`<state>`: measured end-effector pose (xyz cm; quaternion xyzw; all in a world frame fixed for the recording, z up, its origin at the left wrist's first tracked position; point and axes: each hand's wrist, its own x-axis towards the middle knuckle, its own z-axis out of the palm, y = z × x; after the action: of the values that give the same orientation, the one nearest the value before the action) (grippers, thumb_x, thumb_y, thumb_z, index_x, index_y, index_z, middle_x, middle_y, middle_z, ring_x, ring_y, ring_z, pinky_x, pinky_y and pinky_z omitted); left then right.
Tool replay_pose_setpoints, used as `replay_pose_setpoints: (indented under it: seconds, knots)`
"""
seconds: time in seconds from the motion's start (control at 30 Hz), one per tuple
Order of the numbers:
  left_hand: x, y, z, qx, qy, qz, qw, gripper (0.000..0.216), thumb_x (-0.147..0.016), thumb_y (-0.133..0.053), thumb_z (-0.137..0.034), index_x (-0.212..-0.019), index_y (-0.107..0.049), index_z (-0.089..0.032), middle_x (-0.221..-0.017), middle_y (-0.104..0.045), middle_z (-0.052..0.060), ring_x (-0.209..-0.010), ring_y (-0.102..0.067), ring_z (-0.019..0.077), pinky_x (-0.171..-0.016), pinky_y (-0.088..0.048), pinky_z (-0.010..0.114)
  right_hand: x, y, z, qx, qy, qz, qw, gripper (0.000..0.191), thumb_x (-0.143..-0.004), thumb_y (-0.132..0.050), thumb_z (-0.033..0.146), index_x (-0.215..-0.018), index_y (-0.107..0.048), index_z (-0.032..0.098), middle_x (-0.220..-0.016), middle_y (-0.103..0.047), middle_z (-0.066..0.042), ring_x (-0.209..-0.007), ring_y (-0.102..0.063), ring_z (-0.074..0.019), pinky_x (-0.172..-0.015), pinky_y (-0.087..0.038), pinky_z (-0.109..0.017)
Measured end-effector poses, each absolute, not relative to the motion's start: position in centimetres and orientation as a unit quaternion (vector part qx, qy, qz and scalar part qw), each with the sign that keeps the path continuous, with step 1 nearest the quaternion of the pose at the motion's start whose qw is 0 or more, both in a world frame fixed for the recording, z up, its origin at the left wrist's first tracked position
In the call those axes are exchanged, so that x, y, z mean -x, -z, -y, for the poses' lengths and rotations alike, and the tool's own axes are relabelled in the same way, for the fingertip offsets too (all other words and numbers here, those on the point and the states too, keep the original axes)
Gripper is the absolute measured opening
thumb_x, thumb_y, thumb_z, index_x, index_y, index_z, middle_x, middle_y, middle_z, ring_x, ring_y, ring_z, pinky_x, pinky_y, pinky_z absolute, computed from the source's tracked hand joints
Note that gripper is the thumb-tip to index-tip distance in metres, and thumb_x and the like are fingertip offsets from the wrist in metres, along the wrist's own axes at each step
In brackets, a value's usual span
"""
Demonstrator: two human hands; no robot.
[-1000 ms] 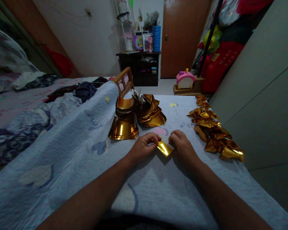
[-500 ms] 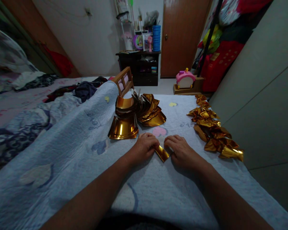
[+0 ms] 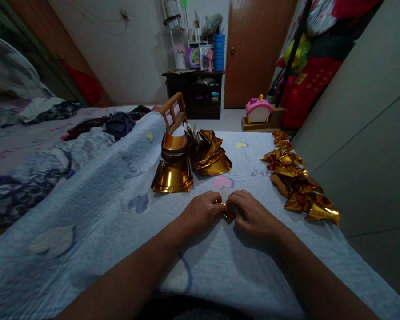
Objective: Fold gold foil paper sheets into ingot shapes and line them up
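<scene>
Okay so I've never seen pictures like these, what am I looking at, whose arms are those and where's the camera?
There's no machine here. The arms belong to a person wearing one camera on their head; every picture comes from it, looking forward and down.

The left hand and right hand are close together over a pale blue patterned cloth. The left holds a small shiny gold piece, partly hidden by fingers; the right hand's fingers are bent at its other side, though their grip is hard to make out.

Beyond the hands, a little to the left, lie fanned stacks of gold sheets. Along the right edge runs a row of folded gold pieces. Farther back are a dark cabinet and a door.
</scene>
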<state>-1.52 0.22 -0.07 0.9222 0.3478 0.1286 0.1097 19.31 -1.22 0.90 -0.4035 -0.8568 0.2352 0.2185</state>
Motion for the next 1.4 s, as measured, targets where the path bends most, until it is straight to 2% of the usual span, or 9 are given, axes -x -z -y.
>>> replay_pose_setpoints:
  seconds: [0.1, 0.33, 0.73, 0.97, 1.17, 1.27, 1.4]
  knots:
    - [1.7, 0.0, -0.2, -0.917, -0.139, -0.347, 0.138, 0.014, -0.095, -0.059, -0.020, -0.098, -0.073, -0.021, -0.091, -0.067, 0.006, -0.088, -0.060, 0.0209, -0.075, -0.046, 0.031, -19.1, -1.2, 1.5, 0.388, -0.273, 0.851, 0.225, 0.027, -0.067, -0.053, 0.005, -0.089, -0.053, 0.021, -0.090, -0.059, -0.004, -0.084, -0.052, -0.0203, -0.076, -0.043, -0.034]
    - [2.3, -0.5, -0.4, -0.905, -0.148, -0.347, 0.196, 0.005, -0.084, -0.064, -0.016, -0.089, -0.064, -0.018, -0.095, -0.063, 0.006, -0.092, -0.058, 0.0219, -0.081, -0.047, 0.033, -18.9, -0.3, 1.3, 0.388, -0.256, 0.862, 0.202, 0.014, -0.077, -0.063, 0.009, -0.084, -0.058, 0.020, -0.094, -0.059, -0.005, -0.092, -0.053, -0.0219, -0.081, -0.044, -0.036]
    - [2.4, 0.1, -1.0, -0.879, -0.167, -0.353, 0.274, 0.004, -0.087, -0.063, -0.014, -0.085, -0.064, -0.018, -0.092, -0.061, 0.005, -0.091, -0.057, 0.0207, -0.082, -0.045, 0.032, -19.1, 0.0, 0.6, 0.409, -0.260, 0.846, 0.224, 0.017, -0.087, -0.056, 0.007, -0.078, -0.064, 0.018, -0.087, -0.062, -0.005, -0.088, -0.055, -0.0197, -0.080, -0.044, -0.035]
    - [2.3, 0.1, -1.2, -0.869, -0.165, -0.362, 0.295, 0.006, -0.090, -0.063, -0.022, -0.086, -0.066, -0.018, -0.088, -0.063, 0.003, -0.089, -0.057, 0.0198, -0.079, -0.043, 0.031, -19.3, 0.6, 0.3, 0.417, -0.246, 0.849, 0.212, 0.018, -0.091, -0.057, 0.012, -0.077, -0.067, 0.018, -0.086, -0.062, -0.005, -0.087, -0.055, -0.0198, -0.080, -0.044, -0.035]
    - [2.1, 0.3, -1.4, -0.870, -0.157, -0.368, 0.288, 0.010, -0.090, -0.062, -0.020, -0.081, -0.065, -0.018, -0.084, -0.063, 0.003, -0.087, -0.057, 0.0202, -0.078, -0.042, 0.031, -19.7, 0.1, 0.0, 0.407, -0.275, 0.840, 0.233, 0.027, -0.097, -0.046, 0.017, -0.074, -0.061, 0.020, -0.083, -0.060, -0.004, -0.083, -0.056, -0.0194, -0.079, -0.045, -0.035]
    - [2.1, 0.2, -1.4, -0.869, -0.149, -0.372, 0.290, 0.010, -0.090, -0.061, -0.020, -0.080, -0.065, -0.018, -0.083, -0.062, 0.003, -0.087, -0.057, 0.0201, -0.078, -0.042, 0.031, -19.9, -0.4, 0.2, 0.425, -0.312, 0.813, 0.248, 0.022, -0.092, -0.043, 0.013, -0.079, -0.060, 0.020, -0.084, -0.061, -0.004, -0.082, -0.056, -0.0195, -0.077, -0.045, -0.035]
    - [2.1, 0.0, -1.4, -0.867, -0.145, -0.375, 0.293, 0.008, -0.089, -0.062, -0.020, -0.082, -0.066, -0.017, -0.084, -0.062, 0.004, -0.087, -0.057, 0.0202, -0.079, -0.042, 0.031, -19.9, -0.4, 0.5, 0.427, -0.303, 0.821, 0.229, 0.015, -0.076, -0.057, 0.008, -0.085, -0.059, 0.019, -0.086, -0.060, -0.003, -0.084, -0.054, -0.0199, -0.076, -0.044, -0.033]
